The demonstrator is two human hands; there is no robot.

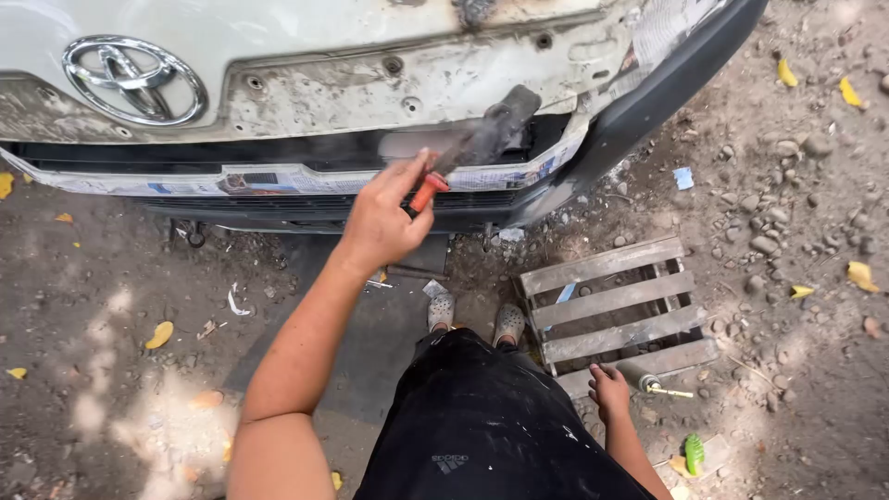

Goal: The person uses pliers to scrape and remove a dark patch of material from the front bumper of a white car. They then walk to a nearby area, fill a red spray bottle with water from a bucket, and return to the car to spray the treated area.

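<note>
Against bumper (pixel 639 111), my left hand (pixel 384 218) grips red-handled tool (pixel 468 153), head blurred; right hand (pixel 608 389) spread flat on pallet (pixel 616 301).

I look down on the dented white metal car rear panel (pixel 306 83), which runs across the top of the view, with the dark curved plastic bumper (pixel 648 102) below it and wrapping round to the right. A strip of printed newspaper masking (pixel 278 179) lies along the seam between panel and bumper. My left hand (pixel 384 218) is raised in front of the bumper, near the middle, gripping a red-handled flat scraper (pixel 472 153) whose blade points up and right toward the panel. My right hand (pixel 608 389) rests low at the right, on the near edge of a grey slatted wooden pallet (pixel 616 301) lying on the dirt ground (pixel 111 278). A small brass-tipped cylindrical tool (pixel 653 381) lies just right of that hand.
</note>
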